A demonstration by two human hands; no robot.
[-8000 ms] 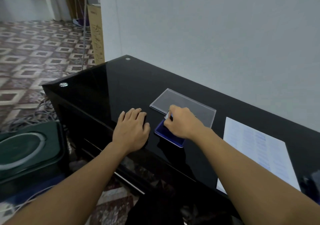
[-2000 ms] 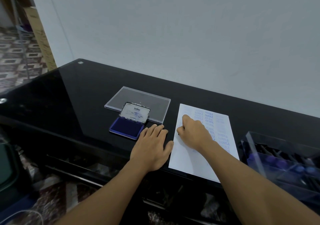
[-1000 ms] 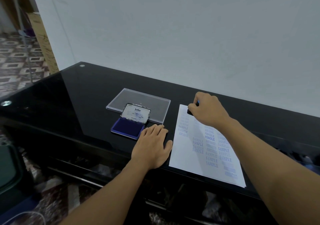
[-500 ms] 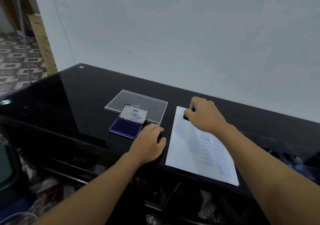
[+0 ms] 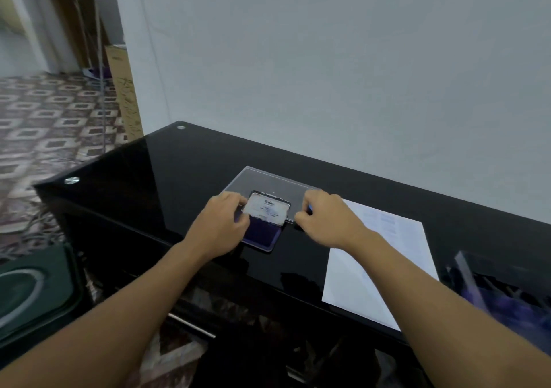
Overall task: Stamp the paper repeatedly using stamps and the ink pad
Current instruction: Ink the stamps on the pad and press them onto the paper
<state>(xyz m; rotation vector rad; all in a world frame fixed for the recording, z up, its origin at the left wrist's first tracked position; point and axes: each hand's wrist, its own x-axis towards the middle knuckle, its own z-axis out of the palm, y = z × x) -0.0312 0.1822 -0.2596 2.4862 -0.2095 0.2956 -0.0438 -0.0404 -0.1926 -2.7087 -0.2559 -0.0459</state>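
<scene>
Left hand point(image 5: 220, 226), frame centre: fingers curled on the left edge of the ink pad point(image 5: 262, 237), at its tilted lid point(image 5: 267, 208). Right hand point(image 5: 325, 220) pinched a small stamp point(image 5: 309, 208), mostly hidden, just right of the pad. Paper point(image 5: 384, 256) lay lower right on the black table point(image 5: 167, 178), faint prints visible. Risks: the lid could block the stamp's path; uneven inking would give pale prints; the unheld paper could slide on the glossy top.

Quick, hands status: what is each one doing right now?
Left hand: gripping the ink pad at its left edge.
Right hand: closed around a stamp, just right of the pad.
</scene>
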